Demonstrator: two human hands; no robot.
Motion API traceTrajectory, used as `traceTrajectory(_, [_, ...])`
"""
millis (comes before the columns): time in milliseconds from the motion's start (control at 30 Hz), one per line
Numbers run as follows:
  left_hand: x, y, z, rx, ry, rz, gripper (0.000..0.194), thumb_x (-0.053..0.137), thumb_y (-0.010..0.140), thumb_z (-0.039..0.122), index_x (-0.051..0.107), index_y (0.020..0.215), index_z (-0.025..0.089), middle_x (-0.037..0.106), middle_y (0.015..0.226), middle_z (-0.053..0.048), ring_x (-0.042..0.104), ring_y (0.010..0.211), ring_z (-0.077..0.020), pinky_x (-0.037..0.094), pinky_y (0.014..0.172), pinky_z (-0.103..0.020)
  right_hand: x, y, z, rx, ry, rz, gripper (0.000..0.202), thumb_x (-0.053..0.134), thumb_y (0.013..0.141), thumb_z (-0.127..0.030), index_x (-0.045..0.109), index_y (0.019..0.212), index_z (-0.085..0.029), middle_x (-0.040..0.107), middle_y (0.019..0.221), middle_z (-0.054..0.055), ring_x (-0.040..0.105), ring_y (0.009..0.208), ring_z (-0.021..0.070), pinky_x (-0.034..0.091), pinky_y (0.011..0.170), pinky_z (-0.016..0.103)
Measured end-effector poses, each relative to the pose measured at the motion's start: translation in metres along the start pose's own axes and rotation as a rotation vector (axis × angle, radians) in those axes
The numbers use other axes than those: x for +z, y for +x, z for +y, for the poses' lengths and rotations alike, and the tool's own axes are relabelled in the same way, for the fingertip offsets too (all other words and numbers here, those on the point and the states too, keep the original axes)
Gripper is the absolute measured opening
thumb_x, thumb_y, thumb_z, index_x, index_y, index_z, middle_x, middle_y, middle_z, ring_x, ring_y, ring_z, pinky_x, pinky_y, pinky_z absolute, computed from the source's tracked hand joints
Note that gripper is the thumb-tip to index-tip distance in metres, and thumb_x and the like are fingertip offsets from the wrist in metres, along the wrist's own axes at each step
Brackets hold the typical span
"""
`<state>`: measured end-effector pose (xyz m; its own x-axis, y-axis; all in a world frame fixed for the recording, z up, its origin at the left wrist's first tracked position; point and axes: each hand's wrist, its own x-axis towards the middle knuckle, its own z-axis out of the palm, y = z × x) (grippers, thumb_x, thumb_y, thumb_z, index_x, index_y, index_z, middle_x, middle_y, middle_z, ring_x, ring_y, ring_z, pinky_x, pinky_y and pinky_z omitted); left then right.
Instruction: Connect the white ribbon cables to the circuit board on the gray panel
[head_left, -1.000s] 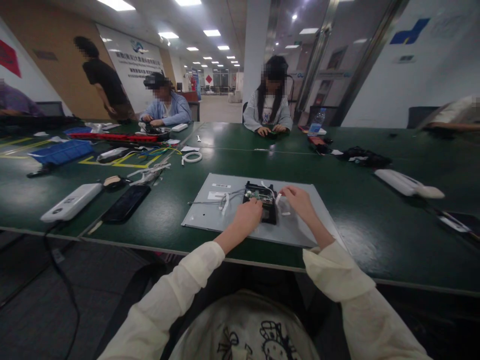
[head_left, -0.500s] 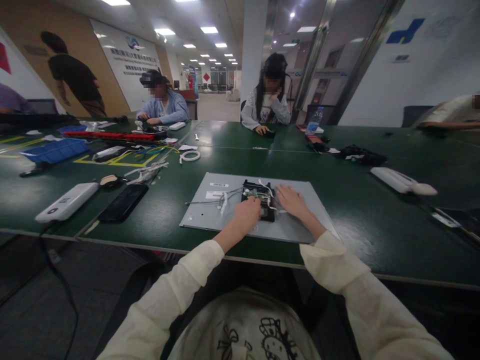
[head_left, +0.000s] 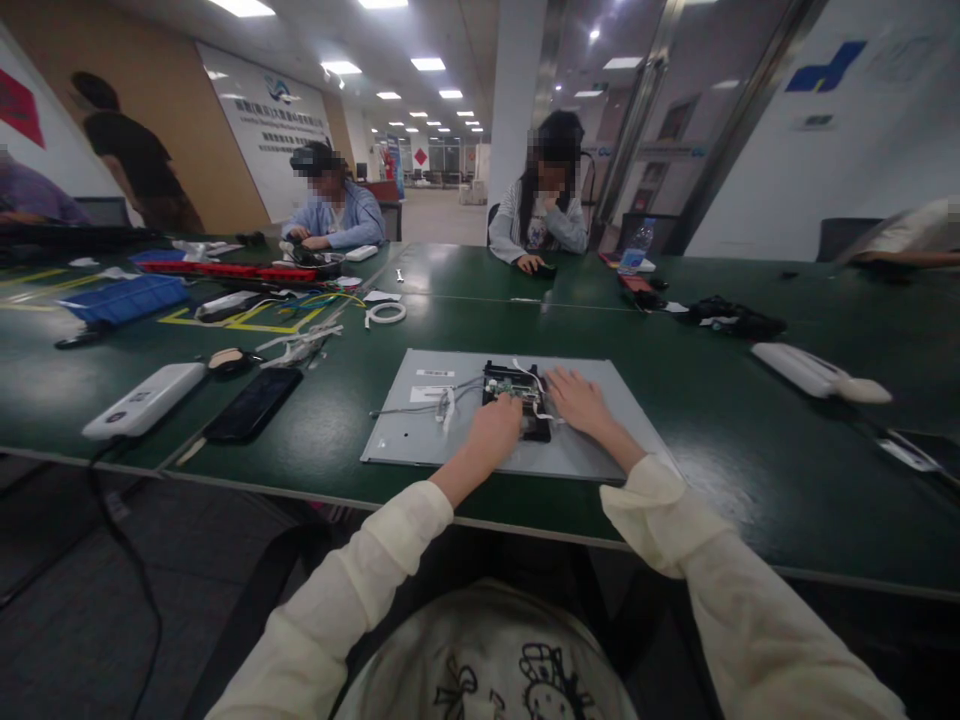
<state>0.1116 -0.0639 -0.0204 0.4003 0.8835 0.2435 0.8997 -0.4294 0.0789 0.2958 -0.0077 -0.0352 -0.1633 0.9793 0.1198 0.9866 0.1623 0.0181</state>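
Observation:
A flat grey metal panel, like the back of a display, lies in front of me. On its middle sits a black frame holding a green circuit board. My left hand rests at the frame's near left part, fingers bent together against the board; its fingertips are hidden. My right hand lies palm down at the frame's right edge, fingers stretched out, next to a white ribbon strip. Grey cables run left from the board, near a white strip.
To the left are a black phone, a white power bank, a blue tray and a white cable coil. A white device lies right. Two people sit across the green table.
My right hand has slid slightly left, closer to the black frame. My left hand stays at the board. The view has turned a little to the left.

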Motion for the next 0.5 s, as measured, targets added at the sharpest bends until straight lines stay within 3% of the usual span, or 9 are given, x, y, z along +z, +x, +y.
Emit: traceTrajectory(500, [-0.008,0.003,-0.012,0.065,-0.073,-0.028,0.026,0.037,0.090,0.025,0.057,0.101,0.013,0.059,0.099,-0.010,0.060,0.083,-0.0201,0.046,0.069,-0.029,0.000,-0.003,-0.005,0.047,0.038,0.009,0.046,0.025,0.093,-0.032,0.034,0.137,-0.023,0.030,0.144,0.007,0.027,0.129,0.0314,0.026,0.098,0.058])
